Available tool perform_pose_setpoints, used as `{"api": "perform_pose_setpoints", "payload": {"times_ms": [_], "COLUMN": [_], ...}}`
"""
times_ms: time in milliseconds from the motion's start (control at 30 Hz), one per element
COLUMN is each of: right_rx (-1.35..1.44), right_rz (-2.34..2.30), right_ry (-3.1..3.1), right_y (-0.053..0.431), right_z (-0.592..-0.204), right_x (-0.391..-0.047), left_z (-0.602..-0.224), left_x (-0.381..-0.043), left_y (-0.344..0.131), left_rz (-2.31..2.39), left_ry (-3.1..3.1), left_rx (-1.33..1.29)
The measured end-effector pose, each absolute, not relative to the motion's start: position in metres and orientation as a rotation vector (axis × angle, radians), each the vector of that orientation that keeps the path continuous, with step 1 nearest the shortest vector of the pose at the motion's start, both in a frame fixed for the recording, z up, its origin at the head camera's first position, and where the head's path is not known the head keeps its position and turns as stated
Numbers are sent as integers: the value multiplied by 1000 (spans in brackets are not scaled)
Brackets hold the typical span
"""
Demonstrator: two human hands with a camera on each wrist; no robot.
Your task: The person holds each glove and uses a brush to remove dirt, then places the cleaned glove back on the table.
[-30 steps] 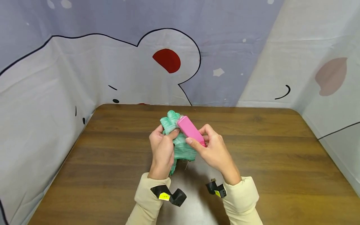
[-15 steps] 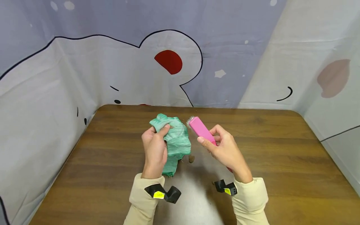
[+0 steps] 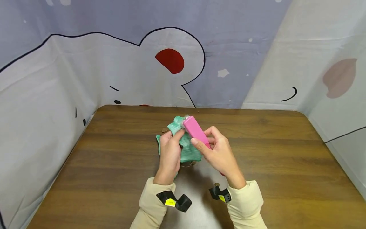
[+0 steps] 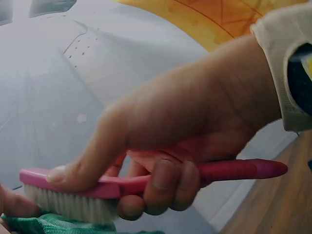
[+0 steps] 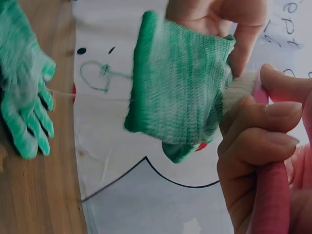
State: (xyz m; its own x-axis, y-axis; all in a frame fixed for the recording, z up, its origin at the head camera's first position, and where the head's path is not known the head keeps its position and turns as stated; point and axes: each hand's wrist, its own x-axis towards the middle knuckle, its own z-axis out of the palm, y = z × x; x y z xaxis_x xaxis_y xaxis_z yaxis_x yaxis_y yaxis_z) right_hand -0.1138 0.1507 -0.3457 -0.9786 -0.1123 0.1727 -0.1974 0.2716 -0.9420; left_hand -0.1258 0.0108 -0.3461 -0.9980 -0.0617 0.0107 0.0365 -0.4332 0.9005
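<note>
My left hand (image 3: 170, 151) grips a green knitted glove (image 3: 191, 151), its thumb lying over the fabric. My right hand (image 3: 220, 152) holds a pink brush (image 3: 195, 130) with the thumb along its back, and the other fingers curl round the red handle (image 4: 229, 170) in the left wrist view. The pale bristles (image 4: 73, 202) touch the glove's fabric there. In the right wrist view the glove's cuff (image 5: 180, 78) hangs near the brush, and a second green glove (image 5: 27, 92) lies on the table.
The brown wooden table (image 3: 271, 159) reaches to a printed cloth backdrop (image 3: 228, 63) at the back and sides. A small brown bit (image 3: 165, 129) shows beside the left hand. A loose thread (image 5: 63, 92) trails from the glove in the right wrist view.
Half a second ago the brush stood apart, to the right of the glove. Now both hands have come together, and the brush lies against the glove again. The glove has turned in the left hand.
</note>
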Motion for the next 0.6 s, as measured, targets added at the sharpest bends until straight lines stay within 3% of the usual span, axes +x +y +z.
{"api": "perform_pose_setpoints", "payload": {"times_ms": [600], "right_rx": [346], "right_rz": [1542], "right_ry": [-2636], "right_y": [170], "right_z": [-349], "right_x": [-119], "left_z": [-347], "left_x": [-128], "left_y": [6], "left_rz": [-2837], "left_ry": [-1420], "left_rx": [84]}}
